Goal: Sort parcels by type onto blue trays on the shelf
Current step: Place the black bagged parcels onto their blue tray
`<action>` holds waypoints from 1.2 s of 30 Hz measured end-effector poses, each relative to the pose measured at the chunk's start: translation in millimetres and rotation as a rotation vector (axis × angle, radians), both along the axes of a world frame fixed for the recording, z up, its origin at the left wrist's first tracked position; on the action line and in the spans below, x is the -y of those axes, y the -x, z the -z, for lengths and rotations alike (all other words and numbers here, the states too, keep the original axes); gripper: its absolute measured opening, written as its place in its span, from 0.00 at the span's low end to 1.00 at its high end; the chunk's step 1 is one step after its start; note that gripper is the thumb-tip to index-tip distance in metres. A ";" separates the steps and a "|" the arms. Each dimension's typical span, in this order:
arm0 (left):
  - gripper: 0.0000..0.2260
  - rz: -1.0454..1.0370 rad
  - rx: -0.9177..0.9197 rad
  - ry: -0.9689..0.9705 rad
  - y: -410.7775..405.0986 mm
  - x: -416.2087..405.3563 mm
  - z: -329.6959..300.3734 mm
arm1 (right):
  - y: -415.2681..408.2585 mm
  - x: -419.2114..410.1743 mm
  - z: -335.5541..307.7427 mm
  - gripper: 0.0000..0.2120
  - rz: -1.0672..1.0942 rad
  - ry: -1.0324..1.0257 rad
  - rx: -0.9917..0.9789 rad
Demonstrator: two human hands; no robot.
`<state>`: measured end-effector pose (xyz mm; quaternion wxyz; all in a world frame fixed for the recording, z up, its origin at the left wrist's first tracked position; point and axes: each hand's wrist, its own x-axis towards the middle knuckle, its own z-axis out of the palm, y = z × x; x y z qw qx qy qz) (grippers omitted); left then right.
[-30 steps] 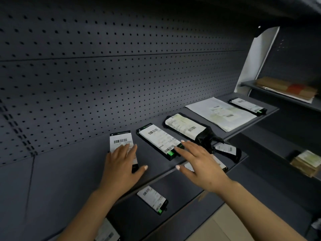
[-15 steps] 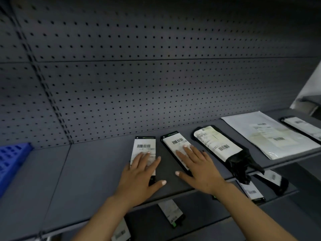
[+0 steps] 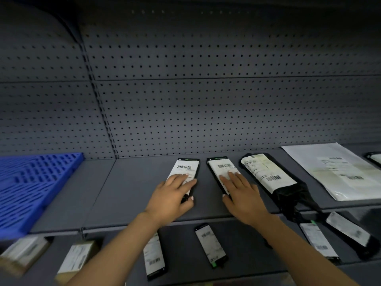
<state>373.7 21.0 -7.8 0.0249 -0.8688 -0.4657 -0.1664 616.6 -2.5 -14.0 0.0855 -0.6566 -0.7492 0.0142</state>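
The blue tray (image 3: 35, 186) at the shelf's left end holds nothing visible, so sorting looks barely begun. The left hand (image 3: 172, 200) and right hand (image 3: 243, 198) each lie flat, fingers straight, on a slim black parcel (image 3: 186, 172) and its twin (image 3: 221, 172) (both well apart from the tray); other parcels lie along both shelves.

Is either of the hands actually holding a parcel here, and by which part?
Neither: left hand and right hand each rest on the near end of a slim black parcel lying on the shelf.

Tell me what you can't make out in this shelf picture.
Head view only:
- Label text on the two slim black parcels: too small, partly under the left hand and right hand.
- Blue tray: cut off by left edge.
- Lower-shelf boxes: blurred.
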 end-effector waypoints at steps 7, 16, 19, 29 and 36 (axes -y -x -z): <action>0.24 -0.097 0.111 -0.142 40.3 59.0 -25.1 | 19.9 35.6 -27.9 0.34 -0.061 -0.219 -0.121; 0.24 -0.241 0.136 -0.281 122.0 129.3 -54.5 | 95.7 64.0 -57.0 0.28 -0.291 -0.381 -0.225; 0.24 -0.287 0.132 -0.289 154.7 141.2 -57.0 | 130.4 67.0 -61.0 0.28 -0.371 -0.387 -0.247; 0.24 -0.353 0.148 -0.363 286.0 137.0 -58.9 | 259.7 48.4 -57.2 0.26 -0.491 -0.413 -0.261; 0.24 -0.324 0.103 -0.318 397.3 106.2 -54.4 | 363.4 23.4 -42.6 0.28 -0.456 -0.355 -0.259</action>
